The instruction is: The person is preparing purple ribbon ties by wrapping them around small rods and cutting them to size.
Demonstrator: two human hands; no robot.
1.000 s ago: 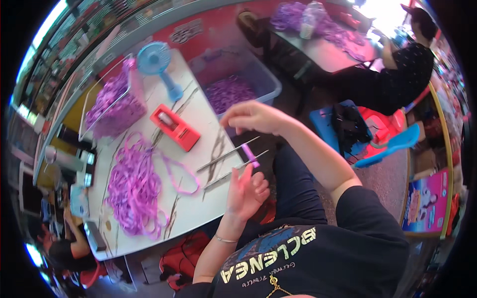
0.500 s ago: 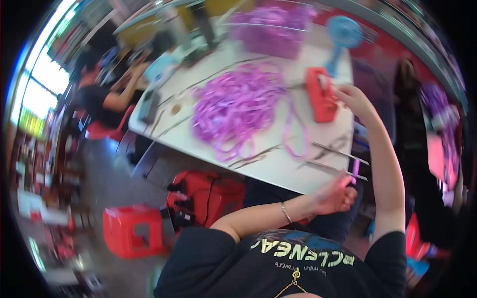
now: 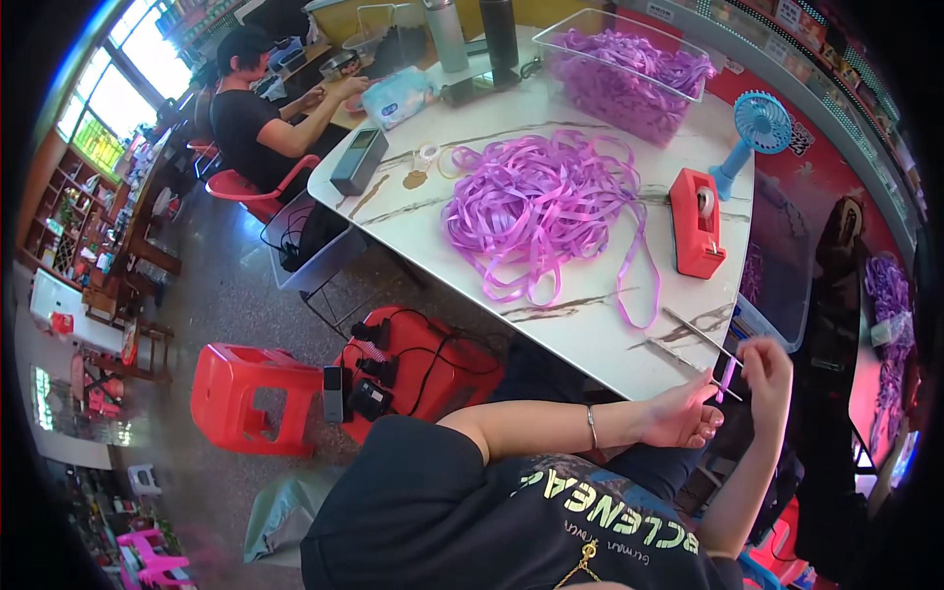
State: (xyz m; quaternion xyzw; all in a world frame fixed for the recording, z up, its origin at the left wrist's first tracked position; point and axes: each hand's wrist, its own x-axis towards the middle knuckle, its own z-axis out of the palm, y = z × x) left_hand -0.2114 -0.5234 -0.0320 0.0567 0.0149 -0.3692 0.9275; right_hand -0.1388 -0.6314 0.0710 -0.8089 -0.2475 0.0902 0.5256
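Two thin metal rods (image 3: 688,329) jut past the table's near right edge, with a short piece of purple ribbon (image 3: 727,378) across their ends. My left hand (image 3: 678,413), a bracelet at its wrist, is closed with thumb and fingertips at this ribbon beside the lower rod. On the other side, my right hand (image 3: 769,372) is close to the rod ends, slightly blurred, its fingers curled together; what they pinch is too small to make out. A red tape dispenser (image 3: 696,224) with a roll of tape stands just beyond. A loose purple ribbon heap (image 3: 541,211) covers the table's middle.
On the marble-patterned table (image 3: 580,324) are a blue handheld fan (image 3: 761,123), a clear bin (image 3: 629,123) of purple ribbon, a grey box (image 3: 360,160) and a tissue pack (image 3: 398,96). Red stools (image 3: 261,398) stand at left. Another person (image 3: 265,123) sits far left.
My right hand has left the tape dispenser and come down toward me to the rod ends. My left hand stays at the ribbon. The whole view has shifted.
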